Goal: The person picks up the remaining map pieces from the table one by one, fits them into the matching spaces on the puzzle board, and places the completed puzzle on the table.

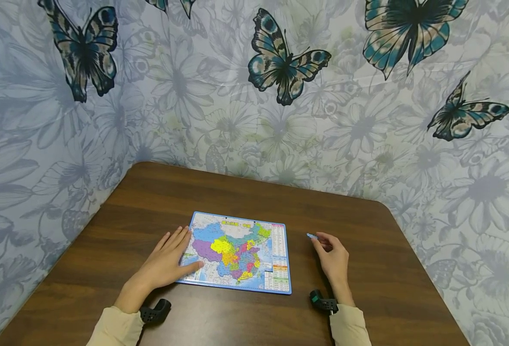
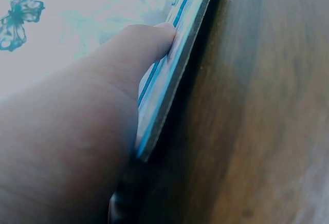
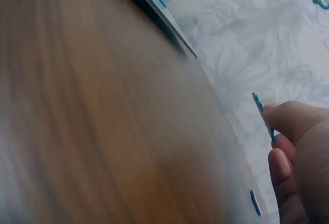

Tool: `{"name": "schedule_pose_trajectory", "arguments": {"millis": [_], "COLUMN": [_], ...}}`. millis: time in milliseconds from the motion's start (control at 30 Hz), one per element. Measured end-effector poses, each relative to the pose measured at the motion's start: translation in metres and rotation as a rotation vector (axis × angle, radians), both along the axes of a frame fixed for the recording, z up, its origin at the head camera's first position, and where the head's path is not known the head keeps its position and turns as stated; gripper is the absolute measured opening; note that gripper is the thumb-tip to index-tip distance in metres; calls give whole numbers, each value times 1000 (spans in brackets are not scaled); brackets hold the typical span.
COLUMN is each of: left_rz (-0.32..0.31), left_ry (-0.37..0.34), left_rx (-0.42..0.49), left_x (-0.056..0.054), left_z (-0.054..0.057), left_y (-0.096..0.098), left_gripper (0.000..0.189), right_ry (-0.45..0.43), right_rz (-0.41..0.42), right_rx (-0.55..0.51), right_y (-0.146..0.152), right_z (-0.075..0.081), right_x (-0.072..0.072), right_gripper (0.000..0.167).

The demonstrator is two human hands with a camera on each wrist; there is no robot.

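A map puzzle board with brightly coloured regions and a blue border lies flat on the table. My left hand rests on its left side, fingers straight, with the thumb lying over the lower left part. In the left wrist view the thumb touches the board's face near its edge. To the right of the board, my right hand pinches a small blue puzzle piece between thumb and fingertips. The right wrist view shows this thin piece edge-on.
The brown wooden table has rounded far corners and meets a butterfly-patterned wall covering. Low in the right wrist view, a small dark blue strip lies near the hand; its kind is unclear. Each wrist wears a black band.
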State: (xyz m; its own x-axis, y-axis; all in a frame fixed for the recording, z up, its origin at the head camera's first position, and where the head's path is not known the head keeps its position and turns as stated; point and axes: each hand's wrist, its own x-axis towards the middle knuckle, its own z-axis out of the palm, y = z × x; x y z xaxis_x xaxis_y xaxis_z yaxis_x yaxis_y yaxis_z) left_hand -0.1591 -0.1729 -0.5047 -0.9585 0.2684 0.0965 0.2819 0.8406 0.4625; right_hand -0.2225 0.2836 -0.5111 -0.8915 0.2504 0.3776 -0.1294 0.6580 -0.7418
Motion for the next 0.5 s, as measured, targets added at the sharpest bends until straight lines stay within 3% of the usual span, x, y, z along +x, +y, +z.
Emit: {"name": "schedule_pose_trajectory", "arguments": {"millis": [500], "left_rz": [1], "left_ry": [5], "left_rx": [3], "left_x": [0], "left_z": [0], "left_y": [1], "left_gripper": [105], "right_ry": [64], "right_rz": [143], "right_rx": [-27], "right_y": [-39], "right_z": [5], "right_x": [0], "right_gripper": [21]}}
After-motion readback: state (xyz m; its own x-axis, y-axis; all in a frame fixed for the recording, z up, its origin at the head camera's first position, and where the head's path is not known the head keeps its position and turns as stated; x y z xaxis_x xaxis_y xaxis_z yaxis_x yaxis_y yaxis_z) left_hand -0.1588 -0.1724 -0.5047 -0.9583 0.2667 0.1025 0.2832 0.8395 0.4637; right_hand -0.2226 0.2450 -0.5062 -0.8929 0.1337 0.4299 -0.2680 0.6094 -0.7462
